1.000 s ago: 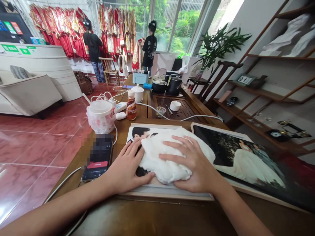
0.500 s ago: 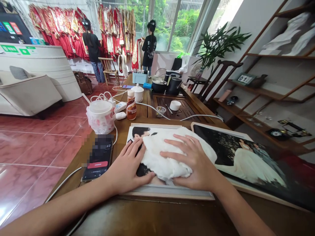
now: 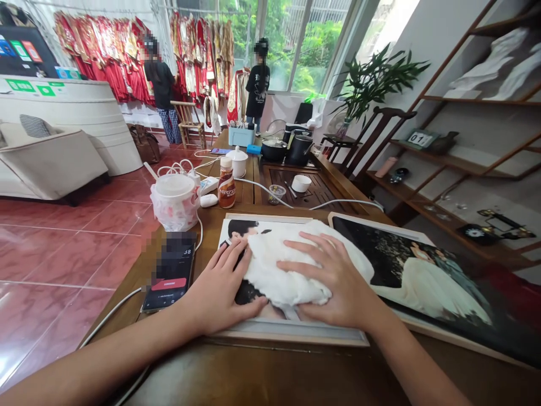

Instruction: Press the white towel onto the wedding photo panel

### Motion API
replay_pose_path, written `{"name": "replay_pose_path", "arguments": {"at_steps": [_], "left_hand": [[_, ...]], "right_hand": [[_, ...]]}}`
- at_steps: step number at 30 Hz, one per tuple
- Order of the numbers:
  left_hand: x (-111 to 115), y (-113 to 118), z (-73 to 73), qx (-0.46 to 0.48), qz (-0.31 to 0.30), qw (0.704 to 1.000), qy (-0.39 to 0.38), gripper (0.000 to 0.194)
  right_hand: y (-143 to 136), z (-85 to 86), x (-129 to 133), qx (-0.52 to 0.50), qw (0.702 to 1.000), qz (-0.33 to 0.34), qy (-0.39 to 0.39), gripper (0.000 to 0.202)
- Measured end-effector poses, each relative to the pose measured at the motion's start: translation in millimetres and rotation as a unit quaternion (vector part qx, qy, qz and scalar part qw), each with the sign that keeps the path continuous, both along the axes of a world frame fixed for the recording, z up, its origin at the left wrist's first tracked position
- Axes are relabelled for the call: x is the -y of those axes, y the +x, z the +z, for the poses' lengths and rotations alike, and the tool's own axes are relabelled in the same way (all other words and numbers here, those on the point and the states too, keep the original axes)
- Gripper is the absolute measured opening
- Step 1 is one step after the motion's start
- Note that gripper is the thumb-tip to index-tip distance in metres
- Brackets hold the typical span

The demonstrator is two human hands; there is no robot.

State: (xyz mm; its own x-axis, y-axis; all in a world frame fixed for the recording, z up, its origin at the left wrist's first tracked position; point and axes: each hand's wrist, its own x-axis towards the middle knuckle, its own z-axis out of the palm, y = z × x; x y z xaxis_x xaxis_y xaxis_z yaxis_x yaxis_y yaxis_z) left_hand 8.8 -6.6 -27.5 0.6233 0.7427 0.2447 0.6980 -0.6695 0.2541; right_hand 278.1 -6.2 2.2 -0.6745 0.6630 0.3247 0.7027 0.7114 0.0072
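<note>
A white fluffy wad (image 3: 281,270) lies on a framed photo (image 3: 243,223) at the table's front. Spread over the wad's right part is my right hand (image 3: 333,276), fingers apart, its thumb at the near edge. My left hand (image 3: 224,285) rests flat on the photo's left side, fingertips touching the wad's left edge. Much of the picture is hidden under the wad and hands. To the right, a second framed photo (image 3: 443,276) shows a white gown on a dark background, its left edge partly behind the wad.
A lit phone (image 3: 171,276) with a cable lies left of my left hand. Behind it stand a plastic-wrapped tub (image 3: 175,203) and a coffee bottle (image 3: 226,183). Farther back are a white cup (image 3: 301,183) and black pots (image 3: 299,149). Two people stand near hanging garments (image 3: 203,51).
The view has shifted very slightly. Both hands and the wad hold nearly the same places.
</note>
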Motion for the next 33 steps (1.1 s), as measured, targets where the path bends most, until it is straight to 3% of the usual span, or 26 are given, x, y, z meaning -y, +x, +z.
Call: {"name": "replay_pose_path", "arguments": {"at_steps": [4, 10, 18, 26, 33], "left_hand": [[0.0, 0.9, 0.8, 0.000, 0.000, 1.000, 0.000, 0.078], [-1.0, 2.3, -2.1, -0.010, 0.004, 1.000, -0.007, 0.087], [-0.1, 3.0, 1.2, 0.005, -0.006, 1.000, 0.009, 0.073], [-2.4, 3.1, -4.9, -0.001, 0.000, 1.000, 0.006, 0.085], [0.0, 3.1, 3.3, 0.000, -0.006, 1.000, 0.006, 0.070]], "right_hand": [[-0.8, 0.6, 0.8, 0.016, 1.000, 0.018, -0.017, 0.063], [22.8, -1.7, -14.5, -0.014, 0.997, -0.073, 0.018, 0.054], [-2.5, 1.5, 3.5, 0.026, 0.999, 0.040, -0.024, 0.073], [23.0, 0.1, -12.8, -0.018, 0.998, -0.061, 0.016, 0.060], [-2.9, 1.8, 4.4, 0.018, 0.998, 0.047, -0.024, 0.072]]}}
